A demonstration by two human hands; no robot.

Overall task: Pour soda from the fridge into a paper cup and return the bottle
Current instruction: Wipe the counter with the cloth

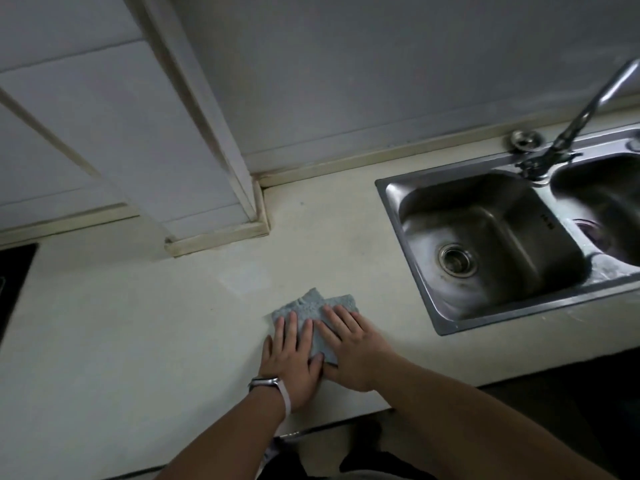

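Both grips released, nothing clenched or grasped. Left grip (pixel 294 355) and right grip (pixel 349 351) lie palm-down, side by side and touching at the thumbs. Fingers are straight and pressing on a blue-grey cloth (pixel 311 306).

The cloth lies flat on the pale table (pixel 138 341), under both grips. Its far edge and corners stick out just past my fingertips, and a strip of it shows between the two grips. The cloth looks folded, with two overlapping corners on the far side.

There's a wristband (pixel 273 386) with a dark face and pale strap on my left wrist. Both grips sit near the table's front edge.

Right of and beyond my right grip is a steel sink (pixel 408 258) set into the table, well apart from the cloth. Its nearer basin has a round drain (pixel 456 259). A second basin (pixel 606 202) is further right, partly cut off by the frame edge. A faucet (pixel 588 105) rises from the sink's back rim between the basins, angled up to the right. Beside the faucet base, a round metal strainer (pixel 524 140) sits on the back ledge.

A dark cooktop (pixel 14 271) is at the table's far left, well apart from my left grip. A tiled wall column (pixel 207 168) meets the table beyond and left of both grips.

I can't tell from this view where the soda bottle, paper cup and fridge are.
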